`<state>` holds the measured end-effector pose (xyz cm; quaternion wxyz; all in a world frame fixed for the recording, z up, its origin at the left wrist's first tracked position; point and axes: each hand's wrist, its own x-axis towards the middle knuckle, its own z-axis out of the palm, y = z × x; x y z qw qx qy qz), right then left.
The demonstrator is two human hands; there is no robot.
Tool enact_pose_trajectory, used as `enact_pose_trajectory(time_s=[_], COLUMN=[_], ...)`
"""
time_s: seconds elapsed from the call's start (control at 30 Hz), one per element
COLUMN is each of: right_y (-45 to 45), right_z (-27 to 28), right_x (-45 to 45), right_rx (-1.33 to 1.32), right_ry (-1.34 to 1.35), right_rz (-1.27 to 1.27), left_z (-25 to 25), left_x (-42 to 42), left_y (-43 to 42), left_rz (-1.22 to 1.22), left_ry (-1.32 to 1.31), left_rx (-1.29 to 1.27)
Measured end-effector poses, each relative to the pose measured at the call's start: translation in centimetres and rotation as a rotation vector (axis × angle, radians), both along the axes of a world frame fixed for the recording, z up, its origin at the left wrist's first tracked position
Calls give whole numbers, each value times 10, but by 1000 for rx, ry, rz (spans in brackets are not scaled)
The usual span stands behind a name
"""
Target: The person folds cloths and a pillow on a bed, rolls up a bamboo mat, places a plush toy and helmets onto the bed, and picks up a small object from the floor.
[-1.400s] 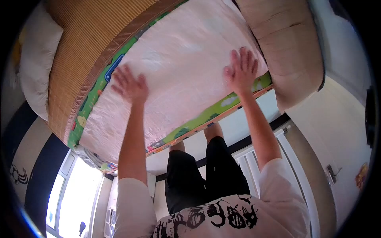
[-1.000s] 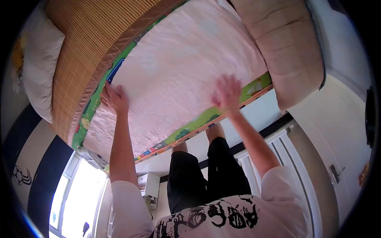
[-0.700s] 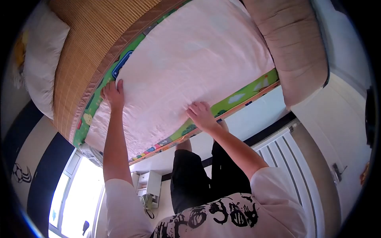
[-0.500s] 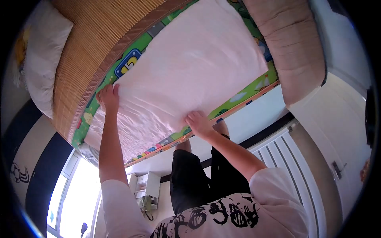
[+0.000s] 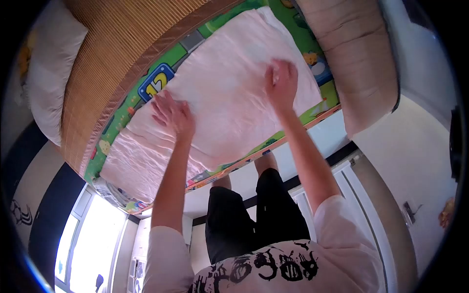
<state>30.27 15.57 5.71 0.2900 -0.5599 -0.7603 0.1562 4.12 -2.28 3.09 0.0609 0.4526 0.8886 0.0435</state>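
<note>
Evidently, both hands are over the pink cloth

In the head view, the cloth point(image 5: 234, 107) lies spread on a green printed mat point(image 5: 298, 31), in front of the person. Its right part is fairly smooth; its left part is creased, with folds near the left forearm. Strips of mat show along the far side and between the cloth and a tan cushion point(image 5: 364, 63) on the right, so cloth and cushion are apart.

The left hand point(image 5: 171, 115) is over the far left part of the cloth, just beside a blue "12" sign point(image 5: 156, 84) printed on the mat. Its fingers are spread and released, gripping nothing. The right hand point(image 5: 282, 83) is over the right part of the cloth and is blurred; its fingers look loosely bent, and I cannot tell whether they pinch the fabric or whether the palm touches it.

Beyond the mat is a woven mat point(image 5: 127, 44) with a brown border, and a pale pillow point(image 5: 53, 73) lies at its left. The person's black shorts point(image 5: 234, 219) and white shirt point(image 5: 303, 281) with black lettering fill the bottom middle. A bright window point(image 5: 93, 244) is at lower left; a white door point(image 5: 405, 161) is at right.
</note>
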Motion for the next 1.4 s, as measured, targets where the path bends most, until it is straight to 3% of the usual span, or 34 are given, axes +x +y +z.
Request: enact_pose_trajectory(time_s=[0.07, 0.13, 0.33, 0.43, 0.53, 0.63, 0.73, 0.83, 0.93, 1.13, 1.23, 1.33, 1.4], right_y=[57, 97, 143, 164, 192, 181, 165, 129, 99, 119, 123, 104, 78], right_z=[-15, -7, -19, -20, -24, -28, -34, -22, -34, -40, -35, -23, -14], right_x=[-6, -25, -59, -45, -12, -10, -23, -17, 13, 37, 35, 45, 59], right_rx=[31, 85, -145, -306, -349, -194, 173, 34, 39, -71, -151, -177, -44], right_ry=[65, -45, -460, -275, -159, -194, -56, -161, -308, -538, -560, -347, -328], right_rz=[-5, 32, 106, -234, -222, -117, -161, -213, -32, -110, -66, -102, -55], left_z=[-5, -9, -14, -14, -17, -16, -16, -19, -21, -25, -22, -17, -17], left_x=[25, 30, 28, 29, 28, 29, 28, 29, 29, 28, 28, 29, 27], left_y=[7, 10, 8, 5, 5, 9, 6, 8, 6, 5, 6, 7, 6], left_rz=[102, 108, 78, 54, 33, 24, 28, 23, 18, 18, 24, 22, 26], left_ry=[-70, -47, -5, 2, 23, 16, 25, 37, 42, 49, 44, 26, 27], left_rx=[-47, -42, -24, -50, -89, -93, -85, -69, -70, -80, -87, -96, -101])
